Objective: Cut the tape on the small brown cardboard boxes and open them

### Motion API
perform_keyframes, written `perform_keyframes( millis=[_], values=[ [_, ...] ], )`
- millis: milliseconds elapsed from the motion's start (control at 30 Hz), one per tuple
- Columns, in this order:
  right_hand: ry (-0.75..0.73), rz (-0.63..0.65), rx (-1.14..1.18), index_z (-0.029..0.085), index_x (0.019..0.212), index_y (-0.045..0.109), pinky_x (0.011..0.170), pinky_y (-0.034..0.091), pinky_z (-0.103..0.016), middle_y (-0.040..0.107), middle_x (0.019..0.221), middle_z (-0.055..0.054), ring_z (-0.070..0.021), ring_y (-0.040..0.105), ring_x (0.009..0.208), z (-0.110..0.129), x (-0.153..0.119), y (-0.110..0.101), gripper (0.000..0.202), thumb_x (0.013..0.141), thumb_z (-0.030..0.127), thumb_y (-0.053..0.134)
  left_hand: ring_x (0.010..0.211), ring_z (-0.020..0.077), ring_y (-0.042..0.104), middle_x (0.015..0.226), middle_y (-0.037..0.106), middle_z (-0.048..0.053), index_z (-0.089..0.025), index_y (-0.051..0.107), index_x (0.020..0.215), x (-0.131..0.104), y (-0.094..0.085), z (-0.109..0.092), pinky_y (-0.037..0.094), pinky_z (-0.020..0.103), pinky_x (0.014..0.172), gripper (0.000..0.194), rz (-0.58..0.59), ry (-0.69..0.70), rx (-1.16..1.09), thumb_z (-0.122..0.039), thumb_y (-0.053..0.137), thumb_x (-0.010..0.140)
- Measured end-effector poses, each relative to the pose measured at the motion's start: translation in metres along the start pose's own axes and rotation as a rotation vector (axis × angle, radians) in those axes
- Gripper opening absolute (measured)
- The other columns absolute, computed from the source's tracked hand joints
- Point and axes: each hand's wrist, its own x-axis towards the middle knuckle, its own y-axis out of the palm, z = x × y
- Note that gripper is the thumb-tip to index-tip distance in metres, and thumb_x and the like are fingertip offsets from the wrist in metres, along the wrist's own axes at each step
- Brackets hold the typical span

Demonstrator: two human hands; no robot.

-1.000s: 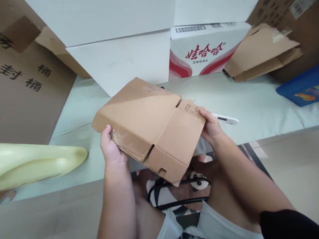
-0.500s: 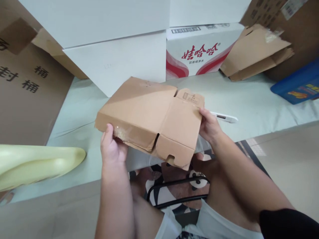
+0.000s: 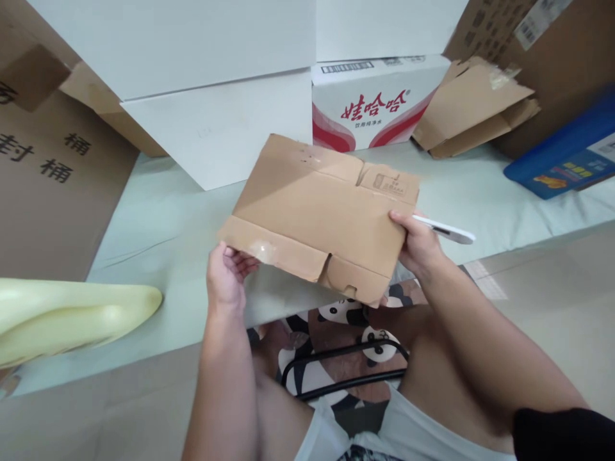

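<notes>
A brown cardboard box (image 3: 317, 211), pressed flat, is held up between my two hands over the pale green cloth. My left hand (image 3: 230, 272) grips its lower left edge, thumb at the corner and fingers curled underneath, near a shiny strip of tape. On the opposite side, my right hand (image 3: 418, 240) pinches the end panel with the thumb on top; its other fingers are mostly hidden below. A white utility knife (image 3: 446, 230) with a dark slot sticks out to the right from that same hand. A printed flap lies at the box's upper right corner.
White boxes (image 3: 216, 121) and a white-and-red carton (image 3: 375, 109) stand at the back. An opened cardboard box (image 3: 473, 109) and a blue container (image 3: 567, 153) are on the right. A pale yellow object (image 3: 81, 317) lies at left, near a big brown carton (image 3: 43, 186).
The box has gone from partly raised to flat and has shifted right. My left hand has moved right along with it, its fingers now curled under the edge.
</notes>
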Motion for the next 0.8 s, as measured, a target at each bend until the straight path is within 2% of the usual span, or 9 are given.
perform_keyframes(
  millis=[133,233,300,367,400,500,567,667,800],
  values=[
    [-0.155,-0.248,0.087,0.023,0.078,0.064,0.068,0.065,-0.04,0.077,0.09,-0.004,-0.0254,0.073,0.081,0.016,0.006,-0.014,0.029,0.052,0.03,0.075,0.054,0.0181,0.066,0.062,0.071,0.007,-0.018,0.068,0.074,-0.005,0.004,-0.007,0.047,0.025,0.052,0.048,0.061,-0.017,0.107,-0.061,0.047,0.073],
    [-0.284,-0.428,0.073,0.024,0.076,0.059,0.062,0.063,-0.031,0.072,0.088,-0.002,-0.0209,0.071,0.083,0.029,0.007,-0.033,0.022,0.055,0.027,0.065,0.057,0.0181,0.068,0.067,0.075,0.009,-0.017,0.068,0.075,-0.009,0.007,-0.009,0.047,0.025,0.054,0.049,0.079,-0.001,0.098,-0.062,0.048,0.072],
    [-0.319,-0.512,0.041,0.025,0.076,0.055,0.044,0.049,-0.022,0.063,0.076,0.001,-0.0145,0.063,0.064,0.037,-0.001,-0.048,0.02,0.058,0.026,0.063,0.058,0.0184,0.069,0.069,0.076,0.01,-0.017,0.067,0.075,-0.01,0.009,-0.009,0.047,0.025,0.054,0.05,0.091,0.011,0.083,-0.062,0.048,0.073],
    [-0.295,-0.568,-0.028,0.026,0.075,0.05,0.031,0.023,-0.017,0.049,0.061,0.007,-0.0076,0.038,0.041,0.045,-0.014,-0.064,0.025,0.059,0.021,0.069,0.057,0.0184,0.068,0.07,0.076,0.011,-0.017,0.067,0.076,-0.011,0.011,-0.008,0.046,0.026,0.053,0.05,0.114,0.017,0.074,-0.063,0.048,0.073],
    [-0.294,-0.597,-0.065,0.026,0.075,0.049,0.03,0.017,-0.016,0.045,0.059,0.008,-0.0057,0.028,0.037,0.048,-0.022,-0.073,0.028,0.059,0.02,0.071,0.056,0.0181,0.067,0.07,0.076,0.01,-0.018,0.067,0.076,-0.011,0.012,-0.007,0.046,0.026,0.052,0.05,0.128,0.018,0.071,-0.064,0.048,0.073],
    [-0.33,-0.711,-0.163,0.028,0.075,0.04,0.03,0.014,-0.015,0.04,0.056,0.01,-0.006,0.022,0.034,0.06,-0.043,-0.096,0.036,0.064,0.017,0.073,0.053,0.0168,0.065,0.07,0.076,0.01,-0.018,0.066,0.077,-0.012,0.013,-0.003,0.045,0.025,0.051,0.049,0.169,0.017,0.066,-0.065,0.052,0.07],
    [-0.366,-0.786,-0.223,0.027,0.074,0.04,0.029,0.013,-0.015,0.042,0.058,0.008,-0.0059,0.022,0.034,0.069,-0.047,-0.108,0.034,0.069,0.016,0.072,0.053,0.0167,0.066,0.07,0.076,0.009,-0.018,0.066,0.077,-0.013,0.014,-0.001,0.046,0.025,0.051,0.05,0.185,0.016,0.064,-0.065,0.054,0.069],
    [-0.433,-0.898,-0.277,0.027,0.072,0.044,0.029,0.012,-0.018,0.042,0.059,0.007,-0.007,0.023,0.035,0.083,-0.034,-0.118,0.027,0.079,0.011,0.065,0.054,0.0169,0.067,0.07,0.075,0.009,-0.018,0.065,0.078,-0.014,0.013,0.001,0.047,0.025,0.051,0.051,0.2,0.019,0.068,-0.066,0.055,0.068],
    [-0.522,-1.011,-0.268,0.026,0.076,0.049,0.035,0.01,-0.021,0.046,0.062,0.005,-0.0081,0.026,0.04,0.111,0.011,-0.115,0.027,0.093,0.005,0.05,0.054,0.0162,0.067,0.071,0.075,0.007,-0.018,0.064,0.087,-0.015,0.014,0.001,0.046,0.024,0.051,0.049,0.202,0.04,0.056,-0.064,0.058,0.069]
  ],
)
